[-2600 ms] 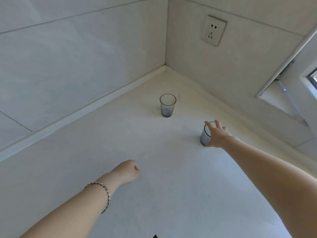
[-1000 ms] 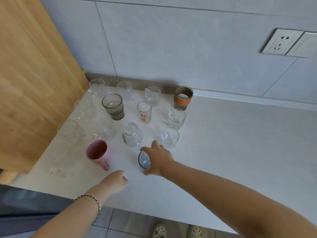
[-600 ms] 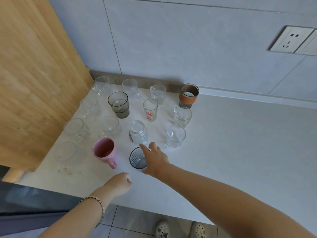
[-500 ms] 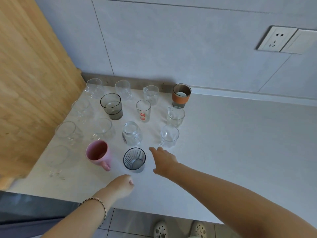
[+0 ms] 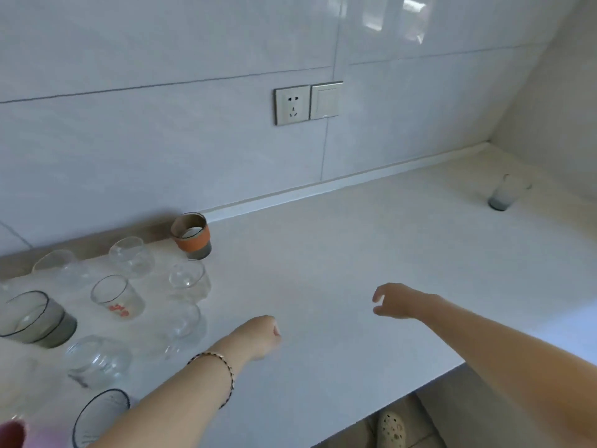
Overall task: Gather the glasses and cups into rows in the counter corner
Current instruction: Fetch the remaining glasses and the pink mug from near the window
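Both hands hover over the pale tabletop (image 5: 323, 253) and neither holds anything. The right hand (image 5: 399, 300), right of centre in the frame, has its fingers (image 5: 379, 294) loosely spread and curled, with only bare surface below them. The left hand (image 5: 258, 337), just below centre, is curled into a loose fist and wears a beaded bracelet (image 5: 223, 370) on the wrist.

The gathered glasses and cups fill the lower left of the frame. An orange-banded cup (image 5: 192, 236) stands at the back, just beside the wall, with several clear glasses in front of it and to its left. Among these are a clear glass with red print (image 5: 116, 297), a smoky grey tumbler (image 5: 35, 320) at the left edge and a clear jar-like glass (image 5: 97, 360) lower down. A dark-rimmed ribbed glass (image 5: 97, 415) sits at the bottom left, partly hidden by the left forearm, and a blurred pink cup (image 5: 11, 434) shows in the bottom-left corner.

1 grey glass (image 5: 504, 197) stands alone at the far right, well apart from the group, near the corner where the 2 walls meet. A wall socket (image 5: 292, 105) and switch (image 5: 326, 100) sit in the upper centre.
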Tool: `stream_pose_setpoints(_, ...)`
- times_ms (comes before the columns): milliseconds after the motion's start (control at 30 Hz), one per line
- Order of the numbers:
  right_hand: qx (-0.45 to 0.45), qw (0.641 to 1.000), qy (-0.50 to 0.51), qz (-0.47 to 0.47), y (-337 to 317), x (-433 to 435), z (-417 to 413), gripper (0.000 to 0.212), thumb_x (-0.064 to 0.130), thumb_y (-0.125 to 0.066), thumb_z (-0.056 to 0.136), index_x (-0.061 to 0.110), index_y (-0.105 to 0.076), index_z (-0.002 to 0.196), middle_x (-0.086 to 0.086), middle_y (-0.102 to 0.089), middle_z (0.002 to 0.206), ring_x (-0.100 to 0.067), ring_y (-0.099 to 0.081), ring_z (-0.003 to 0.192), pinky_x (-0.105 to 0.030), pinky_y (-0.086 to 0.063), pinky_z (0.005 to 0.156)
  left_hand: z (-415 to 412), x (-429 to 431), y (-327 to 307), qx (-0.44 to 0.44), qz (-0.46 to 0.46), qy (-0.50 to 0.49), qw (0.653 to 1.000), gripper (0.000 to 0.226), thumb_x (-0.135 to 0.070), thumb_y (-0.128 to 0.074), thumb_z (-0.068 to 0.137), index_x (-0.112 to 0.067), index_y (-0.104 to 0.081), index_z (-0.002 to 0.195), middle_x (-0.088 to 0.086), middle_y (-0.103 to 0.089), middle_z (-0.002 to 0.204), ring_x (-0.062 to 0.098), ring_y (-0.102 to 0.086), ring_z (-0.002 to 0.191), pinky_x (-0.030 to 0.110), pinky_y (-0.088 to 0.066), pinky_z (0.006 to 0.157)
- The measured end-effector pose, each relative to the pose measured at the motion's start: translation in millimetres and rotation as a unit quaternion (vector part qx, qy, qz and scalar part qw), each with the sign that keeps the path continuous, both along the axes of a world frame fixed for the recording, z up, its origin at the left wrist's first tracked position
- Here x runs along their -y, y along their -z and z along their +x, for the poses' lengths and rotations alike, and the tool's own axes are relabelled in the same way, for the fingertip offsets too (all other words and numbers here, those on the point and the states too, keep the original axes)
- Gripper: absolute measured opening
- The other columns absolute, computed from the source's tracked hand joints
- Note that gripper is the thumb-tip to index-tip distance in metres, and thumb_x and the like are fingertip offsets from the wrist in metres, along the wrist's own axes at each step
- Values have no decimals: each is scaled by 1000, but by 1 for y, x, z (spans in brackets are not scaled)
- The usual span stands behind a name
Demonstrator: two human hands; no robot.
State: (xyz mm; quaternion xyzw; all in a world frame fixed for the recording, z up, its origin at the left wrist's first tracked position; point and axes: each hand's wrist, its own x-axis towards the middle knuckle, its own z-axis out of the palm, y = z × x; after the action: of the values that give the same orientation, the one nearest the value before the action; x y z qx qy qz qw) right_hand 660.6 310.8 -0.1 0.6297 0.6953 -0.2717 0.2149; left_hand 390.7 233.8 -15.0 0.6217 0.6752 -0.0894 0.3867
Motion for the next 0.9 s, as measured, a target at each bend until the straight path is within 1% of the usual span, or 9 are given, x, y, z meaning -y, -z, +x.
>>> stream_pose_setpoints(67,0,999,45,16,-8,-15,47,39,31,-53,92,19,-53,129,-2,-50,138,-19,-45,129,-29,-37,106,37,-31,-7,1,10,20,1000,19,-19,-38,93,-21,-42,75,-3,-46,81,18,-45,80,25,-35,66)
stream_pose_setpoints(167,-5,995,93,35,-15,-39,115,39,30,-52,93,18,-53,130,-2,-48,139,-19,-44,130,-28,-36,106,100,-72,-10,7,15,48,999,25,-20,-38,93,-25,-38,68,-2,-49,88,18,-47,88,24,-35,75)
stream_pose_setpoints(267,-13,992,119,38,-14,-65,181,39,29,-51,93,17,-52,130,-4,-50,138,-20,-45,129,-27,-37,104,167,-111,-6,-1,13,80,997,32,-18,-38,93,-26,-33,62,0,-48,90,18,-44,85,24,-33,73)
stream_pose_setpoints(367,-20,990,139,27,-9,-94,247,38,28,-51,93,18,-52,130,-3,-52,135,-20,-47,127,-29,-39,104,239,-153,1,1,7,89,996,33,-15,-38,91,-24,-31,60,3,-45,84,19,-40,80,26,-29,60)
stream_pose_setpoints(467,-30,987,158,20,-4,-128,312,37,28,-50,93,19,-52,129,-2,-54,133,-19,-49,125,-29,-41,102,312,-197,3,9,3,89,996,20,-18,-38,92,-21,-42,73,1,-49,89,19,-45,84,23,-33,68)
stream_pose_setpoints(567,-39,984,171,7,-1,-159,370,36,28,-50,93,19,-53,128,-3,-55,131,-20,-51,122,-29,-42,98,384,-243,0,12,5,96,995,25,-17,-38,91,-23,-39,66,-2,-49,80,19,-47,83,23,-34,71)
stream_pose_setpoints(667,-47,981,187,7,5,-194,423,36,28,-49,92,20,-53,127,-3,-56,129,-21,-54,118,-27,-44,93,453,-299,-3,13,29,114,993,25,-18,-38,91,-23,-40,67,4,-55,90,22,-51,84,25,-36,71)
stream_pose_setpoints(800,-52,979,198,24,17,-239,476,36,28,-48,92,21,-52,128,-1,-58,127,-21,-55,117,-26,-43,88,536,-373,-2,3,70,135,988,10,-22,-42,92,-20,-52,90,8,-60,120,27,-57,110,26,-41,83)
stream_pose_setpoints(900,-57,976,206,39,26,-264,503,36,28,-48,92,21,-52,128,1,-59,126,-20,-54,117,-25,-41,85,591,-416,1,-15,102,134,986,42,-31,-51,89,-13,-45,127,9,-51,134,29,-51,122,34,-42,97)
